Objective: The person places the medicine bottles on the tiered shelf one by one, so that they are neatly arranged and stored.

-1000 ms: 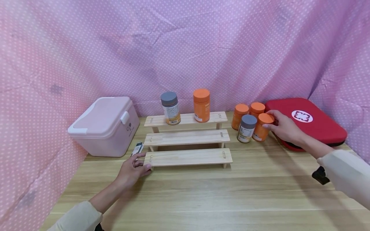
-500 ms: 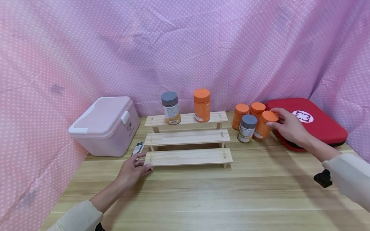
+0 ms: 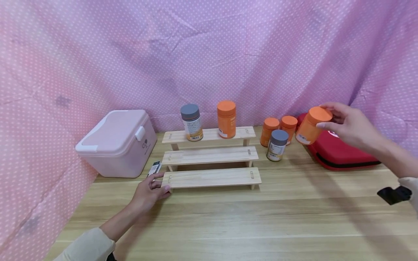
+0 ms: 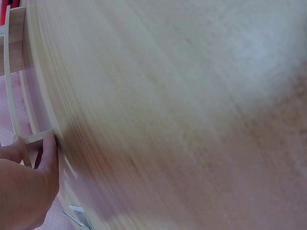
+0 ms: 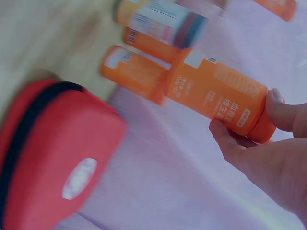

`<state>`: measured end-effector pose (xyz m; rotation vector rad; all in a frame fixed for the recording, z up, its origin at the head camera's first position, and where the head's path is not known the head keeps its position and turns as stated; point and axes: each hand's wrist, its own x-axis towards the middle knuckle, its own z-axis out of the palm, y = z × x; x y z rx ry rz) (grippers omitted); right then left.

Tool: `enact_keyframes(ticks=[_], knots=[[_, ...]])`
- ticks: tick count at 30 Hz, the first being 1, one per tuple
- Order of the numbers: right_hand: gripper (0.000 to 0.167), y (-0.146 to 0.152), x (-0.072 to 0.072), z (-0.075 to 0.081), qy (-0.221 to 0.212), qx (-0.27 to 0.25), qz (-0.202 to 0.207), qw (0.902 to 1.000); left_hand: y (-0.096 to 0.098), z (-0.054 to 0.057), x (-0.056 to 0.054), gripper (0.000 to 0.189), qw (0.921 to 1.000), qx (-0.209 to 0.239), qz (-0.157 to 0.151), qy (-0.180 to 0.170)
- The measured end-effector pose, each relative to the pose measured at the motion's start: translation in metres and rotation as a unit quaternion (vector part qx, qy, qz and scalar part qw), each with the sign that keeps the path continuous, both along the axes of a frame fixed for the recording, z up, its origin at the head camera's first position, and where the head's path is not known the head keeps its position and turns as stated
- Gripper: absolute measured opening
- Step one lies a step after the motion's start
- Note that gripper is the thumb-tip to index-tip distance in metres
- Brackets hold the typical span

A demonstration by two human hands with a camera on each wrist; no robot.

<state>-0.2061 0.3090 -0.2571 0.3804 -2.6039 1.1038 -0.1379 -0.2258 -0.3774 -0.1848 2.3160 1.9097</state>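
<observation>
My right hand (image 3: pixel 351 125) pinches an orange bottle (image 3: pixel 311 127) by its cap, tilted and raised above the table in front of the red case. The right wrist view shows the bottle's printed side (image 5: pixel 218 93) between thumb and fingers. My left hand (image 3: pixel 148 194) grips the left end of the lowest step of a three-tier wooden rack (image 3: pixel 212 177); in the left wrist view thumb and fingers (image 4: pixel 50 153) close on that end. On the top tier stand a grey-capped bottle (image 3: pixel 192 123) and an orange bottle (image 3: pixel 226 119).
Right of the rack stand two orange bottles (image 3: pixel 269 132) (image 3: pixel 289 125) and a grey-capped bottle (image 3: pixel 277 145). Behind the right hand lies a red first-aid case (image 3: pixel 346 154). A pale pink lidded box (image 3: pixel 119 141) sits at left, with a small card (image 3: pixel 154 168) beside the rack.
The right hand has lifted the orange bottle from the group, up and to the right, and tilted it. The left hand has stayed at the rack's end.
</observation>
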Motion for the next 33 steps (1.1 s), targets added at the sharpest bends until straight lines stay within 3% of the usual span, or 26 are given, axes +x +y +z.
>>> enact_keyframes(ticks=[7, 14, 24, 33], knots=[[0.052, -0.011, 0.005, 0.038, -0.011, -0.015, 0.024, 0.9995, -0.001, -0.001, 0.0, 0.057, 1.0, 0.006, -0.002, 0.002], [0.051, -0.038, 0.011, 0.058, -0.019, -0.019, 0.056, 0.9981, -0.001, -0.001, -0.001, 0.057, 1.0, 0.008, -0.006, 0.002], [0.046, -0.106, 0.016, 0.065, -0.01, -0.021, 0.15, 0.9884, -0.001, -0.001, -0.001, 0.056, 1.0, -0.002, -0.007, 0.005], [0.044, -0.173, 0.007, 0.048, -0.02, -0.016, 0.247, 0.9688, -0.002, -0.002, 0.0, 0.058, 1.0, 0.001, -0.002, 0.001]])
